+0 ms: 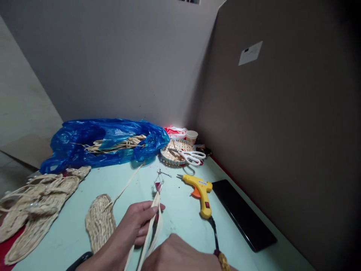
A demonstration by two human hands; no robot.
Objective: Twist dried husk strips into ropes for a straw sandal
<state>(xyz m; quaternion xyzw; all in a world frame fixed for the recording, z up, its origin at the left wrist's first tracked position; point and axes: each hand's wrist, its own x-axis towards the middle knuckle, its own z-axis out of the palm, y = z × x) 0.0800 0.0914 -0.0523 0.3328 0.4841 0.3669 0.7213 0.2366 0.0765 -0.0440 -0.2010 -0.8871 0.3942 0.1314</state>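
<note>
Pale flat straw strands (153, 229) run from a small dark red binder clip (158, 186) down towards me. The clip's wire handles are hooked to a small metal piece (160, 173) on the table. My left hand (142, 222) pinches the strands just below the clip, thumb on top. Lower and to the right, my right hand (177, 254) is closed at the lower ends of the strands; its fingertips are hidden. Left of my left hand lies a woven straw sole (100, 222), with one long strand (128, 184) trailing from it.
Finished straw sandals (42, 214) lie at the left. A blue plastic bag (84, 131) holding loose straw sits at the back, beside a woven basket (166, 156) with white scissors (191, 156) and a paper cup (191, 136). A yellow glue gun (201, 192) and black tablet (244, 214) lie right.
</note>
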